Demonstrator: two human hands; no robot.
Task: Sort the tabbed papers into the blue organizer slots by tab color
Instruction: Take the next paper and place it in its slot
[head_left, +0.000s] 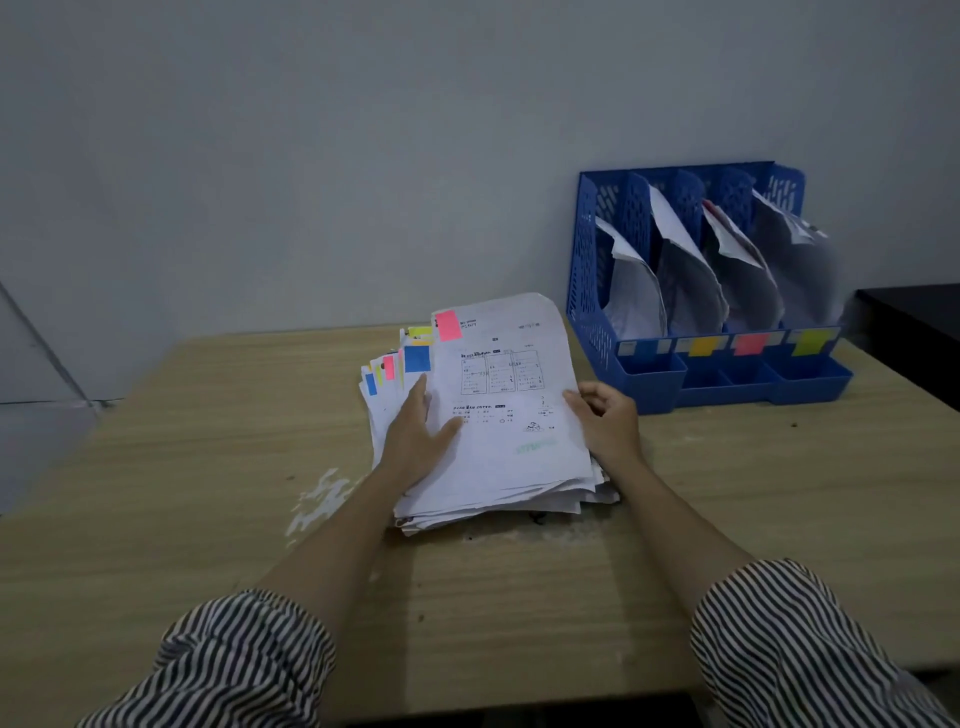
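A stack of white papers (498, 467) lies on the wooden table, with blue, pink, yellow and orange tabs fanned out at its far left edge. The top sheet (514, 374) carries a pink tab (448, 325) at its far left corner. My left hand (421, 436) rests flat on the left side of the stack, fingers straight. My right hand (605, 421) pinches the right edge of the top sheet. The blue organizer (587, 291) stands at the back right with several slots, each holding curled papers. Its front labels run blue, orange (707, 345), pink (751, 343), yellow-green (810, 342).
The wooden table (208, 467) reaches a grey wall at the back. White scuffed patches (319, 501) mark the surface left of the stack. A dark object (914, 332) sits at the far right edge. My striped sleeves fill the lower corners.
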